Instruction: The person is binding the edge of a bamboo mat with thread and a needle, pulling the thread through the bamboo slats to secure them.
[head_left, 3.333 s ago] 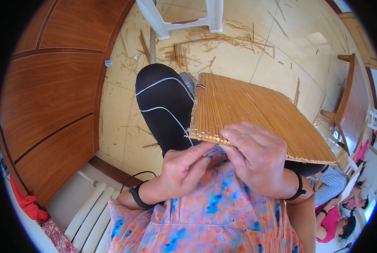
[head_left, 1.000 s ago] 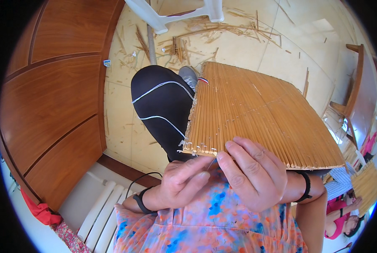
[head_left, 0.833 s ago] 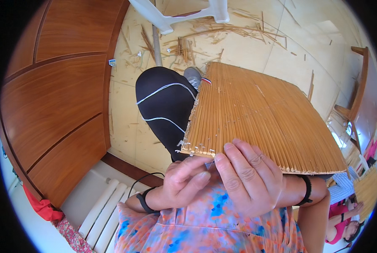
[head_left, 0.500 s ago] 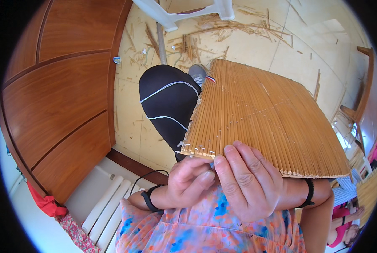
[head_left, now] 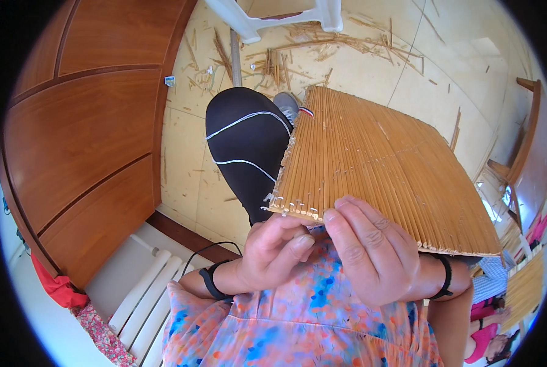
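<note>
A stiff mat of yellow-brown plant stalks laid side by side [head_left: 377, 153] rests tilted over my lap. White stitches run along its near left edge. My right hand [head_left: 377, 254] grips that near edge, with the fingertips on the top face and the thumb hidden. Just to the left, my left hand [head_left: 278, 251] is curled at the same corner, its index finger against the edge and its thumb bent in. Whatever those fingers pinch, if anything, is too small to see. White cord [head_left: 243, 162] lies across my black-clad knee [head_left: 240, 122].
Stalk scraps [head_left: 279, 67] litter the tiled floor near a white plastic stool [head_left: 286, 18]. A brown wooden cabinet [head_left: 102, 122] stands at the left, above a white radiator [head_left: 145, 306]. At the far right, a person in pink [head_left: 484, 342] is beside another stalk mat [head_left: 524, 293].
The mat's near left corner has shifted slightly up and to the right in view, and both hands have moved with it. Their holds look much the same.
</note>
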The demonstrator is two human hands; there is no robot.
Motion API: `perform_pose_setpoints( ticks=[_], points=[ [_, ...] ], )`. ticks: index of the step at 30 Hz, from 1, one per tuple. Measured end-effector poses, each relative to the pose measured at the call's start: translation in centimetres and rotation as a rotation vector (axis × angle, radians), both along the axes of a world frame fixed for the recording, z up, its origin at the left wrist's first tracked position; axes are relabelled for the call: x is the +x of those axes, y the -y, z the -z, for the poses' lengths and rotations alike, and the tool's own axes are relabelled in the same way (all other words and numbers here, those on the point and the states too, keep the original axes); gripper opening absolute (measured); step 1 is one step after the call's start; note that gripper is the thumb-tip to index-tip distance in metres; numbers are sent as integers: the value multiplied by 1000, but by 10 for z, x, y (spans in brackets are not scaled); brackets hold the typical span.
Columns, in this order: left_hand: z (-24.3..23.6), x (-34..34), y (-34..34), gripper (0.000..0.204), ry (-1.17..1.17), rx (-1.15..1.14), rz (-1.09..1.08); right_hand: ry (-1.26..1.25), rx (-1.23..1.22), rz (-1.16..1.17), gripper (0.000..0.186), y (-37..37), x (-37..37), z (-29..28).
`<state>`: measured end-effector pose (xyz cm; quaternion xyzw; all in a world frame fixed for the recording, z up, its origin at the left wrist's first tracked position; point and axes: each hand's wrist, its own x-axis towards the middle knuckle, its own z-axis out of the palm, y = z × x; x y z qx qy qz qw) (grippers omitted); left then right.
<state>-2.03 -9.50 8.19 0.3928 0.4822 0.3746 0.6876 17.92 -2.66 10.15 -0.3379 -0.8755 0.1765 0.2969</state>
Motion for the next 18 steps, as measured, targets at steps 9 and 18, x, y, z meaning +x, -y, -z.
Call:
perform_pose_setpoints(
  ticks=[9,18],
  points=[
    [-5,2,-7,27,61,-30,-6,125,-30,6,27,2,0,-5],
    [-13,-9,-10,18,90,-164,31,58,22,39,30,2,-1,2]
  ],
)
